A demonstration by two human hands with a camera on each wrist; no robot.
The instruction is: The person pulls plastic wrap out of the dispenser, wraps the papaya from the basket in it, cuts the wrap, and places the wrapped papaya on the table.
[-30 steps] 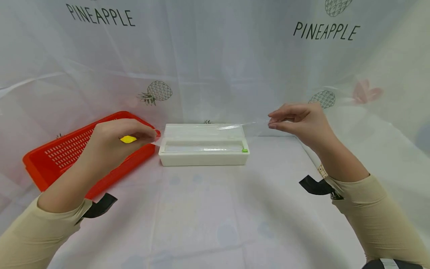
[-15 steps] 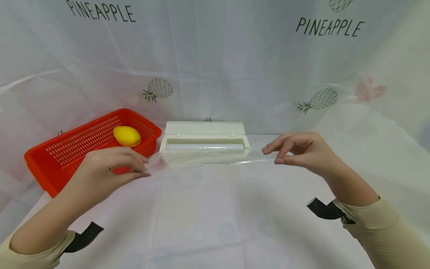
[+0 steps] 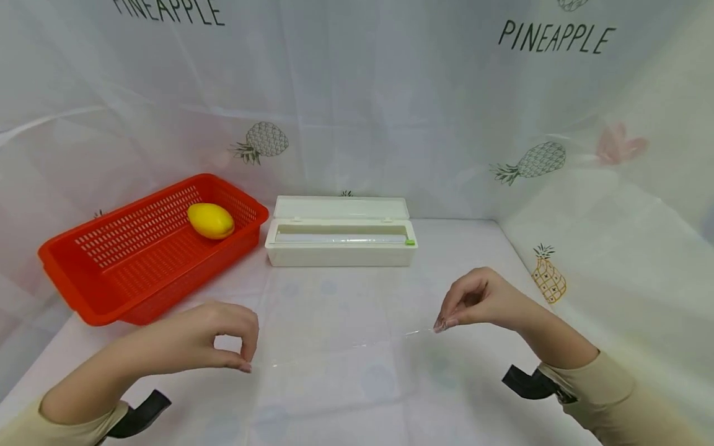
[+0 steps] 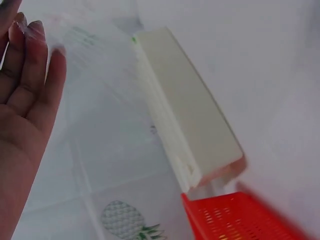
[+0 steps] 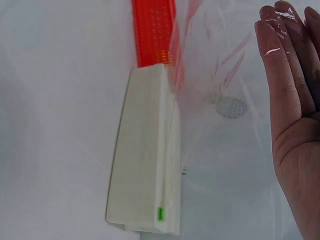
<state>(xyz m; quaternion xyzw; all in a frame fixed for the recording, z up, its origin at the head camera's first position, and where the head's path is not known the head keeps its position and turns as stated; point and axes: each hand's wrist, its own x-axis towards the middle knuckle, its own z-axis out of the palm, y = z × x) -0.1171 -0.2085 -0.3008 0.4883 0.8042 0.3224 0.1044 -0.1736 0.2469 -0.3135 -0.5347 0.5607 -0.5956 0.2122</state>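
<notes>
A thin sheet of clear plastic wrap (image 3: 362, 344) stretches between my two hands above the near part of the table. My left hand (image 3: 223, 337) pinches one end of its near edge between thumb and fingers. The other end is pinched by my right hand (image 3: 474, 300), a little farther from me. In the right wrist view the film (image 5: 212, 65) shows as shiny folds, with bits of it over the fingertips (image 5: 272, 47). Behind the hands sits a white plastic wrap dispenser (image 3: 341, 255), its lid (image 3: 341, 207) raised and a roll (image 3: 340, 238) inside. Where the film meets the roll is too transparent to tell.
A red perforated basket (image 3: 150, 303) stands at an angle to the left of the dispenser, with a yellow lemon (image 3: 211, 221) in it. A green slider (image 3: 410, 242) marks the dispenser's right end. White pineapple-print cloth (image 3: 357, 148) hangs behind.
Both hands have moved down and toward me from above the dispenser, drawing the film along. My right fingers have closed in on the film's edge. The lemon and the dispenser's roll came into view.
</notes>
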